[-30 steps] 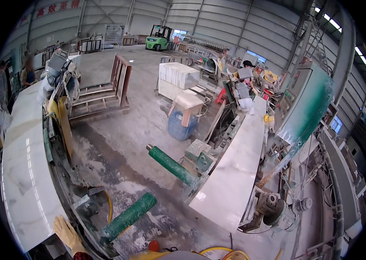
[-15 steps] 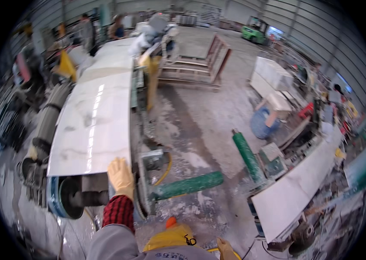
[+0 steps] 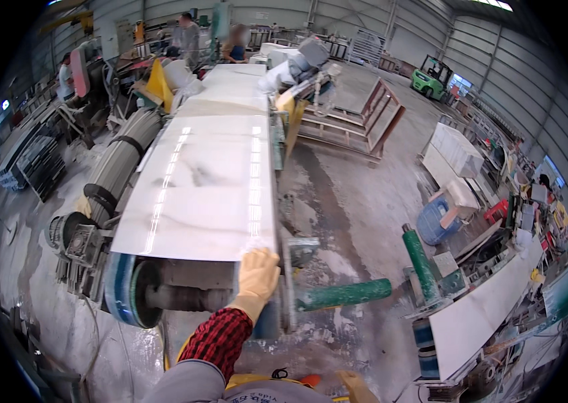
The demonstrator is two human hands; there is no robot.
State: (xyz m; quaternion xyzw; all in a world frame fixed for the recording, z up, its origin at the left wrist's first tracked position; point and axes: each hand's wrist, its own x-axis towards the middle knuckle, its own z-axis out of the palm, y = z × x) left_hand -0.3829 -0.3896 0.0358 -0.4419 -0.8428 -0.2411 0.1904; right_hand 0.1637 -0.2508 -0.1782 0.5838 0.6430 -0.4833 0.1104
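A polished white stone slab (image 3: 206,181) with grey veins lies on a long belt conveyor. My left hand (image 3: 257,277), in a cream rubber glove and red-black checked sleeve, is at the slab's near right corner. Its fingers are bent over the edge and look closed on it. Below the slab's near edge shows the conveyor's end roller (image 3: 186,297) with a blue belt (image 3: 120,285). My right hand (image 3: 356,386), gloved too, is low by my body at the bottom rim. It is cut off there, and its fingers cannot be made out.
Green rollers (image 3: 344,294) stick out right of the conveyor. A second conveyor bears a white slab (image 3: 478,316) at right. Beyond stand a blue barrel (image 3: 438,220), a metal rack (image 3: 358,127) and a green forklift (image 3: 431,79). Other people (image 3: 190,37) are at the back.
My view has swung left, so the conveyor sits farther right in the picture. The left hand stays at the slab's corner, its fingers now more bent. My right hand remains low.
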